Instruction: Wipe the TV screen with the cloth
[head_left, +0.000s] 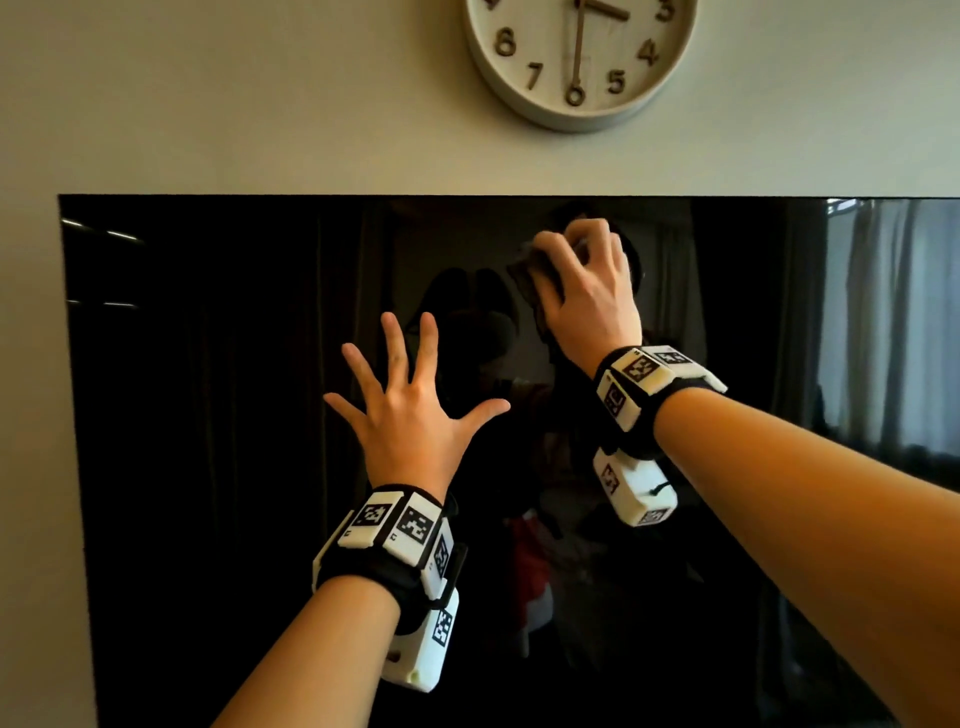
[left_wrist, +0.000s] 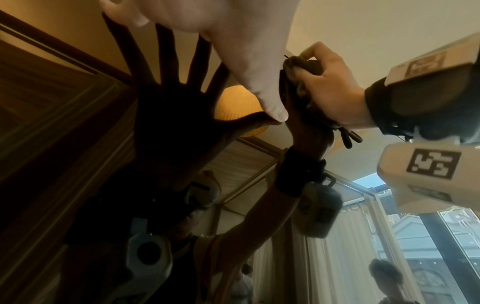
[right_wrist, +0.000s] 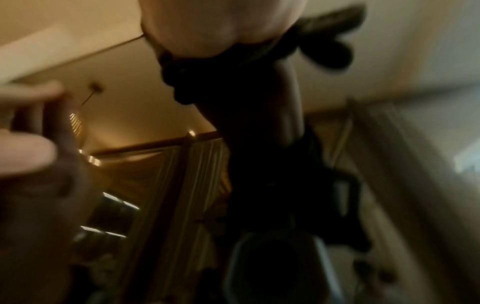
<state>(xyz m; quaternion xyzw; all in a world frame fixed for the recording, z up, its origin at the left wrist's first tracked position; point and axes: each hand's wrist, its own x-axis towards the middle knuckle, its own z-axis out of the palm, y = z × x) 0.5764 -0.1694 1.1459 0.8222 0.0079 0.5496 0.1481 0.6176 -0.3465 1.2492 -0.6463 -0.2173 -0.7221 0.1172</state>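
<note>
The right hand (head_left: 584, 291) grips the bunched cloth (head_left: 530, 275) against the TV (head_left: 208, 415). The left hand (head_left: 410, 410) lies spread flat on the glass, beside it.

Bare forearms, black wristbands (head_left: 631, 415) with white marker-printed blocks (head_left: 415, 525).

Pretty blurry shot from the right wrist. The heel of the right hand (right_wrist: 221, 28) fills the top around 12 o'clock, pressed onto a dark cloth (right_wrist: 324, 41) that bunches out toward 1 o'clock. Right below it sits the dark mirror image of hand and forearm on the glossy TV screen (right_wrist: 145, 115), running down to 6 o'clock. Over at 9 o'clock you get smeared fingers of the left hand (right_wrist: 23, 156). The glass also reflects a warm ceiling, pale curtains and small bright lights.
</note>
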